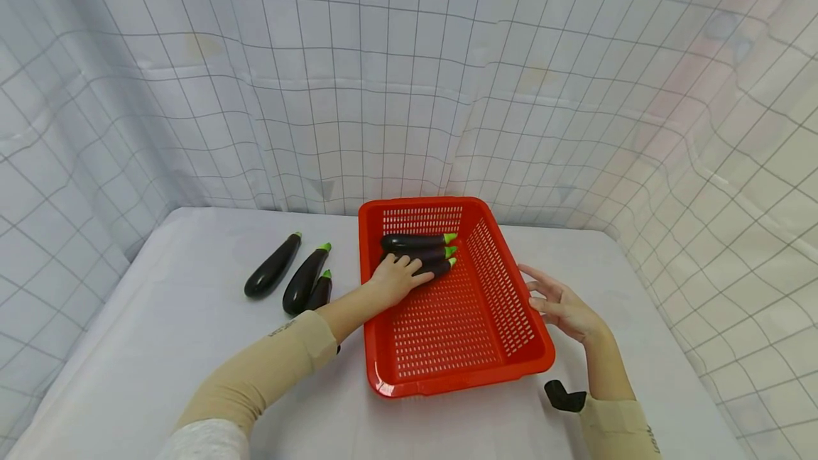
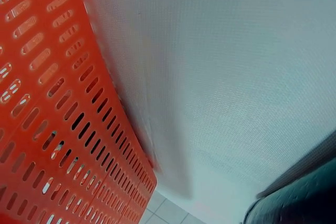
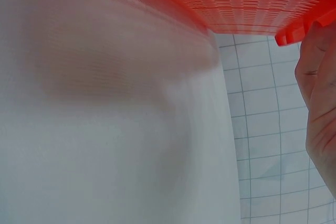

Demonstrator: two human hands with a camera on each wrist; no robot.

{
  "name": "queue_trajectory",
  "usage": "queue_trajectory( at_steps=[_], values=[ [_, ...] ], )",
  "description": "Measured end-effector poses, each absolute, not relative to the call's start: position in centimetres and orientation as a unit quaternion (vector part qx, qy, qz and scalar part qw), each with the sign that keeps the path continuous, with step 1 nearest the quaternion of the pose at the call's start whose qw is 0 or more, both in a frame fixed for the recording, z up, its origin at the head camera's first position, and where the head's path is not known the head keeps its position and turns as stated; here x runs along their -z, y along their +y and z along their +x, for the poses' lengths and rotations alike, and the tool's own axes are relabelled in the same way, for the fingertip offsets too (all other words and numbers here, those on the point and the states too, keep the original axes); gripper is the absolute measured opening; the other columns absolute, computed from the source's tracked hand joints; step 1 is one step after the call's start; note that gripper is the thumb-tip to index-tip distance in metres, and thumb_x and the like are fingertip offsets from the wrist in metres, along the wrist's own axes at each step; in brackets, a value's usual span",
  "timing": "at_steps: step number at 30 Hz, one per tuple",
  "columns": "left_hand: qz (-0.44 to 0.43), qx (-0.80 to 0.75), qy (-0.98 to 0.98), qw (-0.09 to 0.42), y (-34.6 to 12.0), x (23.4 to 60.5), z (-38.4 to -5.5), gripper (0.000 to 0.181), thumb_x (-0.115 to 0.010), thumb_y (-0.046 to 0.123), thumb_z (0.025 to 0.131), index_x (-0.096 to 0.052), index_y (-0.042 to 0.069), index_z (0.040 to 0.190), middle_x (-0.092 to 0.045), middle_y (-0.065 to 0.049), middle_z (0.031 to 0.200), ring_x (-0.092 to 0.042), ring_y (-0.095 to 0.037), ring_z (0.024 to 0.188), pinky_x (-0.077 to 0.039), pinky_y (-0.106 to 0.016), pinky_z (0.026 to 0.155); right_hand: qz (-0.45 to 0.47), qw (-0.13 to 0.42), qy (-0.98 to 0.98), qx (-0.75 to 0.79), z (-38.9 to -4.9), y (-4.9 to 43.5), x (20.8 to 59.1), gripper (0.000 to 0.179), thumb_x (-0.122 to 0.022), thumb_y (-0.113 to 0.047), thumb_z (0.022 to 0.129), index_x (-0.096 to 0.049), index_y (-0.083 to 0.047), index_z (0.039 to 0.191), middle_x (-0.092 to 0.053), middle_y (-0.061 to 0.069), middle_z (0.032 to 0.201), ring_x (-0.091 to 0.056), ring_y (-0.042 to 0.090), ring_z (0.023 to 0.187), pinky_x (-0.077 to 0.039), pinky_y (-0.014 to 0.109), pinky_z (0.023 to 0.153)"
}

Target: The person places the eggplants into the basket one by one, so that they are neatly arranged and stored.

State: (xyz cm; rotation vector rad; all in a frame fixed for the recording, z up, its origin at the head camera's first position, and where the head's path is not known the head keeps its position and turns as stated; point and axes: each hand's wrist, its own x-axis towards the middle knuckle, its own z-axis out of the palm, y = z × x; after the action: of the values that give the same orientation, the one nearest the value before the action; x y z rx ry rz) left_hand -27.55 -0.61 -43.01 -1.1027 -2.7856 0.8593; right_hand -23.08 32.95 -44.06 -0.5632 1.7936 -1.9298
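A red plastic basket [image 1: 441, 382] with slotted walls stands on the white-covered table. Three dark eggplants with green stems lie side by side at its far left, the farthest eggplant [image 1: 415, 241] closest to the back wall. My left hand [image 1: 393, 281] reaches in over the left rim and grips the nearest eggplant [image 1: 437, 267], hiding its left part. At the basket's right side my right hand [image 1: 565, 307] holds the rim with its fingertips. That hand [image 3: 321, 87] shows at the rim's end in the right wrist view. The left hand is out of frame in the left wrist view.
Left of the basket lie three more eggplants: one eggplant [image 1: 273, 266] by itself, a second eggplant [image 1: 305, 281], and a smaller eggplant [image 1: 321, 292] partly behind the left forearm. A grid-patterned white curtain [image 1: 409, 91] encloses the table's back and sides.
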Motion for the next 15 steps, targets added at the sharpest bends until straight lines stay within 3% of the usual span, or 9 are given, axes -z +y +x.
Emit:
queue_trajectory(
  at_steps=[8, 15],
  values=[
    [-0.356, -0.254, -0.899, 0.024, -0.72, 42.96, -27.54, 0.066, -0.062, 0.023, 0.086, -0.029, 0.038, 0.141, -0.042, 0.0, 0.128, -0.042, -0.019, 0.112, -0.04, -0.035, 0.093, -0.205, 0.22, 0.649, 0.698, -23.03, 32.92, 44.06, 0.059, -0.039, 0.006, 0.094, -0.014, -0.004, 0.146, -0.052, 0.011, 0.116, -0.061, 0.021, 0.096, -0.053, 0.038, 0.073],
    [-0.349, -0.197, -0.915, 0.048, -1.16, 42.4, -27.51, 0.057, -0.058, 0.032, 0.089, -0.033, 0.034, 0.141, -0.042, -0.001, 0.13, -0.043, -0.021, 0.113, -0.04, -0.038, 0.095, -0.206, 0.218, 0.649, 0.699, -23.13, 32.98, 44.19, 0.058, -0.039, 0.006, 0.094, -0.015, -0.004, 0.146, -0.052, 0.012, 0.115, -0.061, 0.021, 0.095, -0.053, 0.037, 0.072]
  ],
)
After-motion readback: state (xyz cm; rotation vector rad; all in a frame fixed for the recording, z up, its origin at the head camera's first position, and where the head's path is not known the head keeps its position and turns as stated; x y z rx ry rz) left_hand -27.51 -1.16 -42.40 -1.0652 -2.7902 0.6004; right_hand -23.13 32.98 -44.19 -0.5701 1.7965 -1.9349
